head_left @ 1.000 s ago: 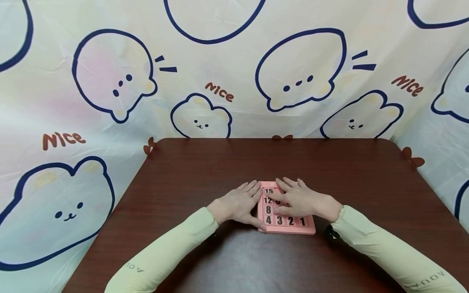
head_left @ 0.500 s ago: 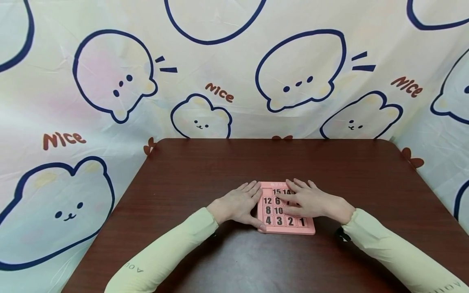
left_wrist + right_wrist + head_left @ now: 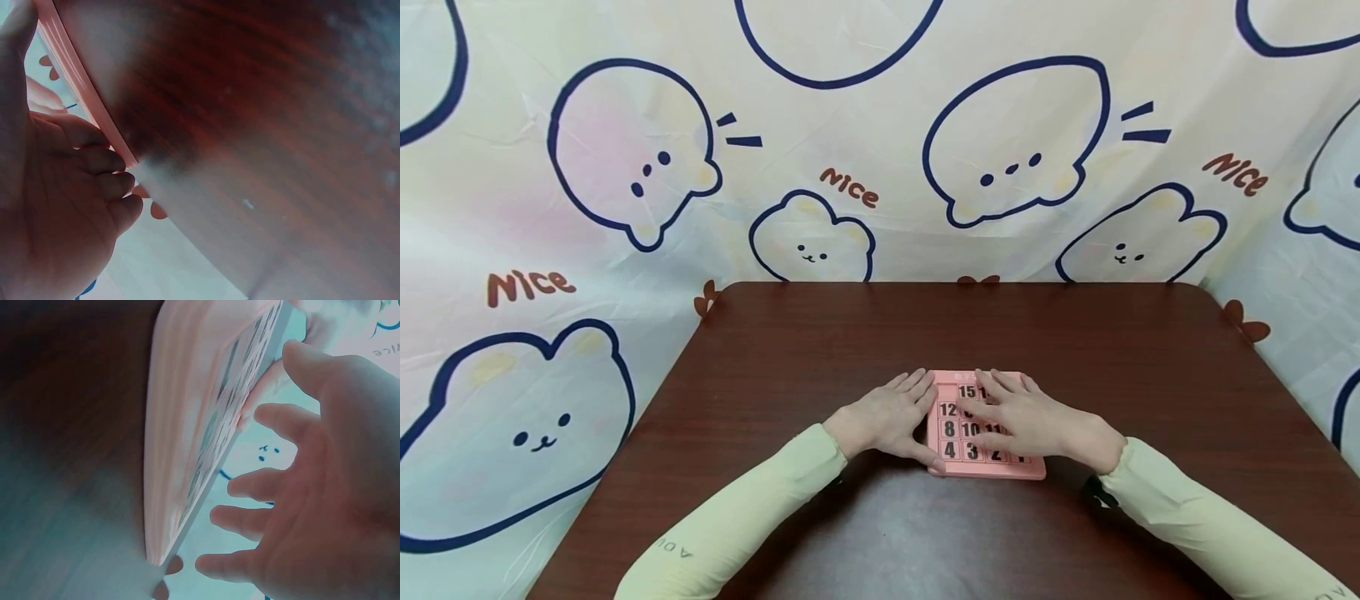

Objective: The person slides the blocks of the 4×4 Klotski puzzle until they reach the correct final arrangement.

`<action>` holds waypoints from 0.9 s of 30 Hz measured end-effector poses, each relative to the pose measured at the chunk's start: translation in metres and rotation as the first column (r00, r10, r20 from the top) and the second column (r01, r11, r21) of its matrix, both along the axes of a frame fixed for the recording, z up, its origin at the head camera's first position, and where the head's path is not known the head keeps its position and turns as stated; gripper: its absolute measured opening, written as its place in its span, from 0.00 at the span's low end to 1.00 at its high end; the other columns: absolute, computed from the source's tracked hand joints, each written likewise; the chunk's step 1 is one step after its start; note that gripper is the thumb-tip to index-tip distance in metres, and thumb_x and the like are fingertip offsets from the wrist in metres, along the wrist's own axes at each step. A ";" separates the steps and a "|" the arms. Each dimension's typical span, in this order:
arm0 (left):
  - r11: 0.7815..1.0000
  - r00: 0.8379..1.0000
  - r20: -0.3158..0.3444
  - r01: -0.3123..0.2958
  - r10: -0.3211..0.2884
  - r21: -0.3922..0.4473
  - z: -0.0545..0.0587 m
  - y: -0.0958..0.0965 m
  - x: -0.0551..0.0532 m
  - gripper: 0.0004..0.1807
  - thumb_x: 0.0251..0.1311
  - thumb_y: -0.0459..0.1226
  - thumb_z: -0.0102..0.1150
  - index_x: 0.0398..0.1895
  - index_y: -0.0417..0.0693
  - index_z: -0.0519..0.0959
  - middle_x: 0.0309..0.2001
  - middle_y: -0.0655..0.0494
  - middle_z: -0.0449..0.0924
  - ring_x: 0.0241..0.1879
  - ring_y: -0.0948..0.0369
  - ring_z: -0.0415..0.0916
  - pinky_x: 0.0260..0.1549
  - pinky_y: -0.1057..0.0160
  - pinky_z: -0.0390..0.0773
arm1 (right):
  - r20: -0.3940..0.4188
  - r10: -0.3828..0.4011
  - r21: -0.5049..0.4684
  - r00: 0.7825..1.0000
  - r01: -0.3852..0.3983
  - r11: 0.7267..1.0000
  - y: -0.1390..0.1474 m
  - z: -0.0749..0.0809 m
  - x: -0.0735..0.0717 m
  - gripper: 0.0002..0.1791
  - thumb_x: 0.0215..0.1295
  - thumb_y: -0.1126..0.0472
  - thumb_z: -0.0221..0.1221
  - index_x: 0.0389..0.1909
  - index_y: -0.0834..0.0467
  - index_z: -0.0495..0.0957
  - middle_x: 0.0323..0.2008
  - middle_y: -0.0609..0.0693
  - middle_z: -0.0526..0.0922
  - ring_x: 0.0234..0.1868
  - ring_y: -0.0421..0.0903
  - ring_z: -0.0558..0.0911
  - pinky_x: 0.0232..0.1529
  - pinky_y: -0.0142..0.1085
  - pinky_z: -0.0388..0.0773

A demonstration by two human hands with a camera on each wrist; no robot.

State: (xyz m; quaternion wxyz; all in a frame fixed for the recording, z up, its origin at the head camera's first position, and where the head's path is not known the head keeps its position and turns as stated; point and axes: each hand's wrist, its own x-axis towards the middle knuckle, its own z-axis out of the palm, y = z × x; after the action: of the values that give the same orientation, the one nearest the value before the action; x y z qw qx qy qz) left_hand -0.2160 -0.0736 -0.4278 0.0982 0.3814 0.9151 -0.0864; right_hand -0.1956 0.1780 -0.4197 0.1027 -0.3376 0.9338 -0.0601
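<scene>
A pink number sliding puzzle [image 3: 988, 469] lies on the brown table, its tiles bearing black numerals. Its top-left cell is vacant, with the 15 tile just right of that gap. My left hand [image 3: 887, 419] rests along the puzzle's left side, fingers extended, thumb at the near left corner. In the left wrist view, the fingertips meet the pink edge [image 3: 78, 81]. Spread above the right part of the tiles is my right hand [image 3: 1030, 421], covering several of them. The right wrist view has its fingers [image 3: 250, 522] apart from the tile face, slightly bent and holding nothing.
The brown wooden table [image 3: 820, 333] extends around the puzzle on all sides. Behind it and to both sides hangs a pale cloth [image 3: 895, 242] printed with cartoon bears. Light-green sleeves [image 3: 745, 500] cover both forearms.
The 15 tile has shifted one cell right, leaving the top-left cell vacant. My right hand moved right, then slightly back left and nearer. My left hand stays in place.
</scene>
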 end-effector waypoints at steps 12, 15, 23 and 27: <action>1.000 1.000 0.000 0.004 -0.004 0.011 0.001 0.000 0.000 0.67 0.44 0.82 0.42 0.78 0.43 0.51 0.79 0.46 0.43 0.79 0.51 0.40 0.77 0.55 0.47 | -0.041 0.054 0.043 0.998 -0.052 0.998 -0.008 0.000 0.020 0.33 0.69 0.35 0.51 0.72 0.41 0.65 0.76 0.63 0.54 0.76 0.66 0.54 0.66 0.72 0.53; 1.000 1.000 0.005 0.003 -0.003 0.008 0.001 0.000 0.000 0.68 0.44 0.82 0.42 0.78 0.43 0.50 0.80 0.46 0.42 0.79 0.51 0.39 0.78 0.55 0.46 | -0.033 0.048 0.045 0.998 -0.046 0.998 -0.007 0.000 0.020 0.33 0.69 0.35 0.50 0.72 0.41 0.65 0.76 0.63 0.53 0.76 0.66 0.53 0.67 0.72 0.52; 1.000 1.000 0.015 -0.003 0.003 0.000 0.000 0.001 -0.002 0.68 0.44 0.82 0.41 0.78 0.44 0.49 0.80 0.46 0.41 0.80 0.51 0.38 0.78 0.55 0.46 | -0.004 0.033 0.042 0.999 -0.033 0.999 -0.005 0.000 0.006 0.30 0.71 0.37 0.49 0.72 0.38 0.63 0.77 0.63 0.51 0.76 0.67 0.52 0.65 0.75 0.51; 1.000 1.000 0.010 0.004 -0.004 0.008 0.001 0.000 -0.002 0.68 0.43 0.82 0.42 0.78 0.43 0.50 0.80 0.45 0.42 0.79 0.51 0.39 0.78 0.55 0.46 | -0.010 0.048 0.046 0.999 -0.048 0.998 -0.005 -0.001 0.003 0.29 0.72 0.38 0.49 0.72 0.37 0.64 0.77 0.63 0.50 0.76 0.67 0.52 0.65 0.75 0.51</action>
State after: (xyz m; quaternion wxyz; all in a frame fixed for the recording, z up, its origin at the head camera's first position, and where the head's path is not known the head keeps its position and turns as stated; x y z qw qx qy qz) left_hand -0.2178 -0.0735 -0.4271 0.1012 0.3843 0.9141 -0.0807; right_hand -0.1923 0.1725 -0.4210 0.1063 -0.3578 0.9271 -0.0343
